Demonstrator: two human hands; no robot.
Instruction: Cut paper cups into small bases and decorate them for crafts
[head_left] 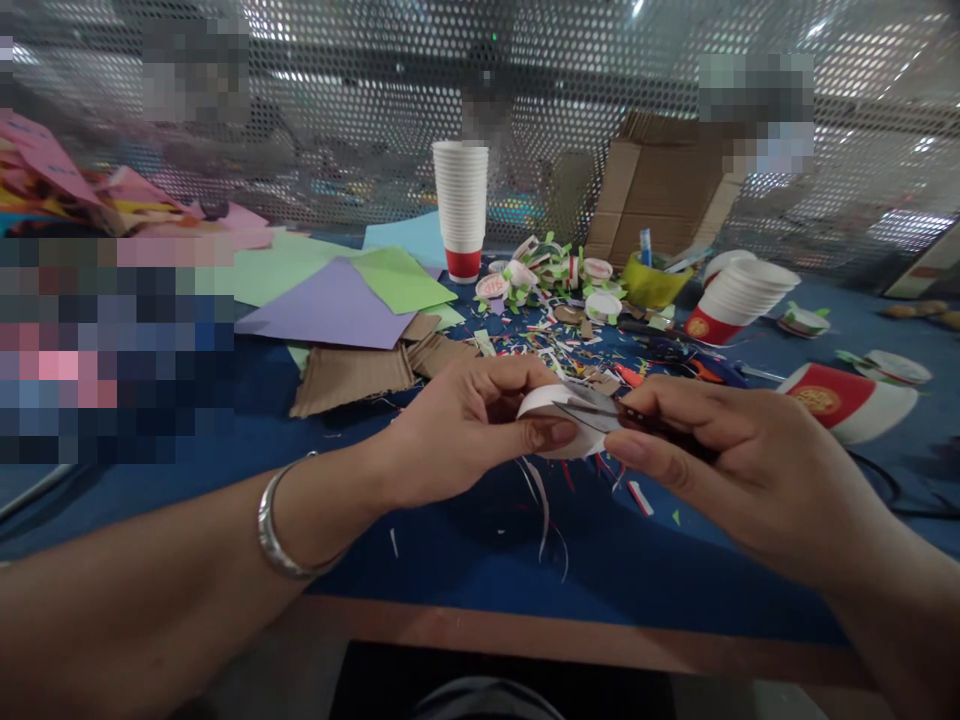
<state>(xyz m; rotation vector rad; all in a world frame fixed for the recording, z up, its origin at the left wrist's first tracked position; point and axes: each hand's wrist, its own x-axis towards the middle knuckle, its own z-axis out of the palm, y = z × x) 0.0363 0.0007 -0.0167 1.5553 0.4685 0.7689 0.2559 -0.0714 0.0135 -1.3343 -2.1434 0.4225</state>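
Note:
Above the near part of the table, my left hand [457,425] pinches a small round white paper piece [551,400], which looks like the cut bottom of a paper cup, between thumb and fingers. From the right, my right hand [720,460] grips a pair of scissors [592,408], with the blades lying against the white piece. Its fingers hide most of the dark handles. Thin white paper strips [541,510] hang or lie just below the piece.
A cup stack [461,210] stands behind; another stack [739,300] leans at right near a cut cup [847,400]. Coloured paper [330,305] and cardboard [352,378] lie left. Decorated cup bottoms [525,275], scraps and a yellow container [656,285] fill the middle back.

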